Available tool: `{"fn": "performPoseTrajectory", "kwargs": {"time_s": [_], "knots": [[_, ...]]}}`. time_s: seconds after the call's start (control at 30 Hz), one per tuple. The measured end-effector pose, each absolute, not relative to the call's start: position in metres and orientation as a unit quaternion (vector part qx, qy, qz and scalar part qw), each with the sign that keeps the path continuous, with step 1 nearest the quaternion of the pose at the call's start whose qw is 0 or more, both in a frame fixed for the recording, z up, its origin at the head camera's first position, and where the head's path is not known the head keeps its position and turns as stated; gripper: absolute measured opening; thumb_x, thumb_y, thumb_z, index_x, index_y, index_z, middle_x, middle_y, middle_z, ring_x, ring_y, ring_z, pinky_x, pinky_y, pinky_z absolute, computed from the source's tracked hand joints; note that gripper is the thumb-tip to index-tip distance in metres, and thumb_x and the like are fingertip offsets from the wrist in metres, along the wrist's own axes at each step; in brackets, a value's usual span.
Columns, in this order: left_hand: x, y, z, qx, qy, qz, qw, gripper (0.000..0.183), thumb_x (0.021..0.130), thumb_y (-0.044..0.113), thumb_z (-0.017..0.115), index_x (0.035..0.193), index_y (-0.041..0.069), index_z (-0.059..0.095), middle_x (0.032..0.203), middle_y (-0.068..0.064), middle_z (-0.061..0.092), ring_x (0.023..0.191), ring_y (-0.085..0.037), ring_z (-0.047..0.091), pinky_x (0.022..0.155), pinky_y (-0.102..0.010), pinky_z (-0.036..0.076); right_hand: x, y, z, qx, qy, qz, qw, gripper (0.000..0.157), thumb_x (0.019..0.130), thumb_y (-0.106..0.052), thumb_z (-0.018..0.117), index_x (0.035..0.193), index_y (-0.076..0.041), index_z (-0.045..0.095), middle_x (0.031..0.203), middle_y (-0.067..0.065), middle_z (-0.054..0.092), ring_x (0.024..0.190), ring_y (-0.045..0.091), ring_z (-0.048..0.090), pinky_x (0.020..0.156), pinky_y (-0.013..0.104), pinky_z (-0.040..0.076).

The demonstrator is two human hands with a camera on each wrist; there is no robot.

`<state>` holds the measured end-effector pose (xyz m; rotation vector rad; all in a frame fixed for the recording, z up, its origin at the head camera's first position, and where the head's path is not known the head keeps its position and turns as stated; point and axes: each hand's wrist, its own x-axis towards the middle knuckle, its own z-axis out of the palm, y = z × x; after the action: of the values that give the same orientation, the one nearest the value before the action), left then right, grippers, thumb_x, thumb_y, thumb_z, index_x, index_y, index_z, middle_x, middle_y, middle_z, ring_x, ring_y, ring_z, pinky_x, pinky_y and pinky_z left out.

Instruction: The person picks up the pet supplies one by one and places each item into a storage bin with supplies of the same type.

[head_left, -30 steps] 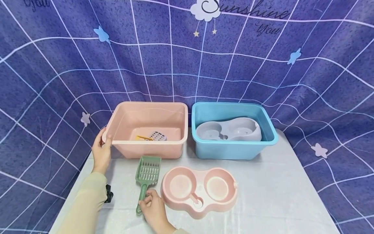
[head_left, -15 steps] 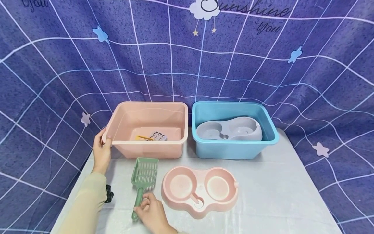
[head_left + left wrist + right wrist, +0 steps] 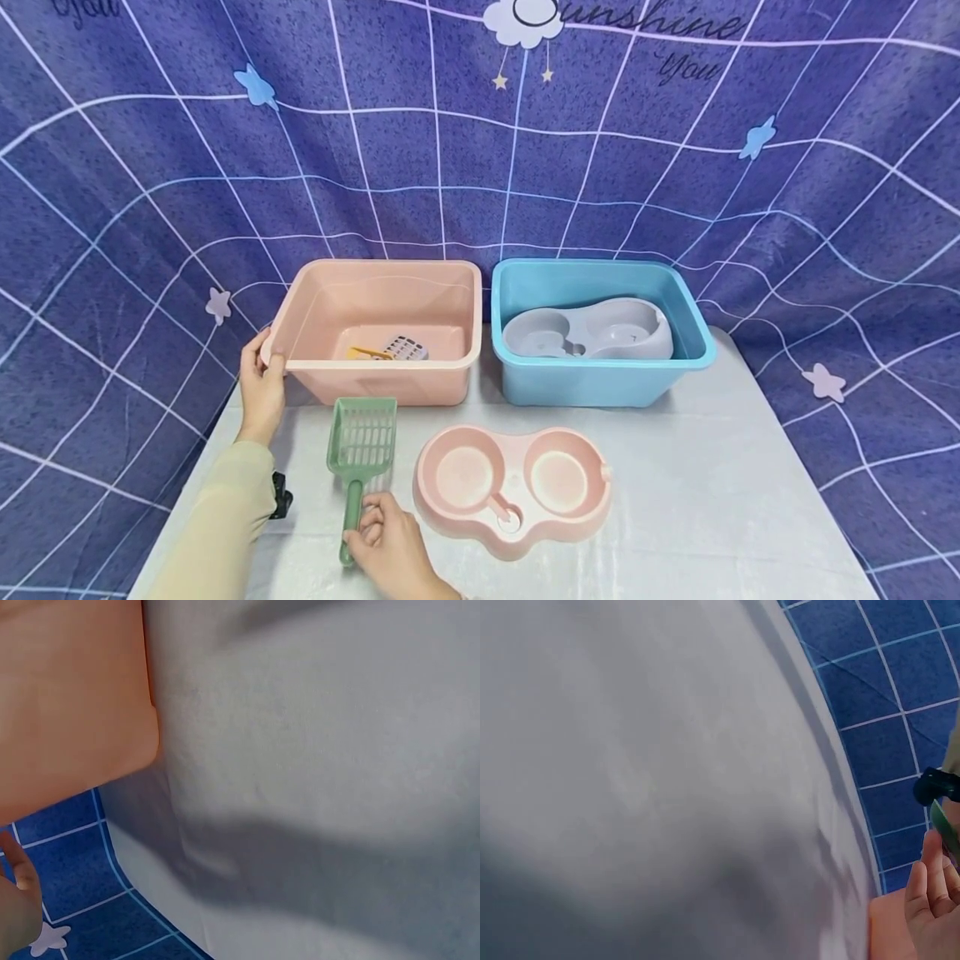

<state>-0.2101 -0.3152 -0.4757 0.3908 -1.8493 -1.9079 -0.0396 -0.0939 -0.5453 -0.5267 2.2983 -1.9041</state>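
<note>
In the head view my left hand (image 3: 262, 392) holds the left end of a pink plastic tub (image 3: 382, 387), thumb and fingers at its rim. A corner of the same tub (image 3: 75, 697) shows in the left wrist view, with part of the hand (image 3: 21, 900) at the edge. My right hand (image 3: 393, 542) pinches the handle of a green slotted litter scoop (image 3: 362, 440), whose head points toward the tub. In the right wrist view the fingers (image 3: 919, 889) and a sliver of green handle (image 3: 943, 825) appear. Inside the tub lie a grey slotted scoop (image 3: 407, 347) and a yellow piece (image 3: 371, 353).
Right of the scoop sits a pink double pet bowl (image 3: 513, 467). A blue tub (image 3: 585, 385) stands beside the pink one and holds a grey double bowl (image 3: 588, 329). Behind hangs a blue gridded cloth (image 3: 480, 150); a pale cloth covers the table (image 3: 712, 500).
The green scoop has moved left with my right hand and turned so that it points more nearly straight ahead. My left hand has stayed on the pink tub.
</note>
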Motion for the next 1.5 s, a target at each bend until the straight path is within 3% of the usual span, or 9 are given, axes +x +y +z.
{"fn": "performPoseTrajectory", "kwargs": {"time_s": [0.17, 0.47, 0.73, 1.5], "knots": [[-0.206, -0.312, -0.474, 0.142, -0.68, -0.684, 0.225, 0.045, 0.094, 0.01, 0.046, 0.138, 0.011, 0.04, 0.133, -0.011, 0.044, 0.109, -0.019, 0.045, 0.073, -0.012, 0.041, -0.041, -0.09, -0.534, -0.171, 0.756, -0.63, 0.051, 0.034, 0.079, -0.006, 0.07, 0.109, -0.008, 0.052, 0.076, -0.015, 0.057, 0.058, -0.01, 0.046, 0.053, 0.013, 0.045], [-0.212, -0.316, -0.484, 0.148, -0.691, -0.67, 0.226, 0.044, 0.095, 0.013, 0.046, 0.138, 0.022, 0.043, 0.137, -0.006, 0.042, 0.114, -0.015, 0.044, 0.076, -0.012, 0.041, -0.048, -0.085, -0.515, -0.162, 0.758, -0.63, 0.053, 0.034, 0.08, -0.009, 0.071, 0.108, -0.01, 0.053, 0.073, -0.016, 0.055, 0.054, -0.008, 0.042, 0.05, 0.013, 0.042], [-0.208, -0.312, -0.472, 0.134, -0.685, -0.679, 0.226, 0.044, 0.095, 0.014, 0.048, 0.138, 0.013, 0.041, 0.134, -0.009, 0.044, 0.111, -0.014, 0.045, 0.075, -0.011, 0.041, -0.055, -0.081, -0.502, -0.16, 0.752, -0.637, 0.058, 0.033, 0.08, -0.01, 0.071, 0.109, -0.009, 0.054, 0.072, -0.015, 0.055, 0.056, -0.007, 0.043, 0.053, 0.013, 0.043], [-0.206, -0.305, -0.47, 0.121, -0.655, -0.7, 0.259, 0.044, 0.092, 0.004, 0.045, 0.136, 0.003, 0.039, 0.124, -0.014, 0.05, 0.1, -0.017, 0.049, 0.067, -0.013, 0.042, -0.079, -0.076, -0.482, -0.197, 0.769, -0.608, -0.012, 0.031, 0.08, -0.008, 0.07, 0.108, -0.005, 0.058, 0.073, -0.008, 0.062, 0.055, -0.008, 0.044, 0.052, 0.013, 0.045]]}}
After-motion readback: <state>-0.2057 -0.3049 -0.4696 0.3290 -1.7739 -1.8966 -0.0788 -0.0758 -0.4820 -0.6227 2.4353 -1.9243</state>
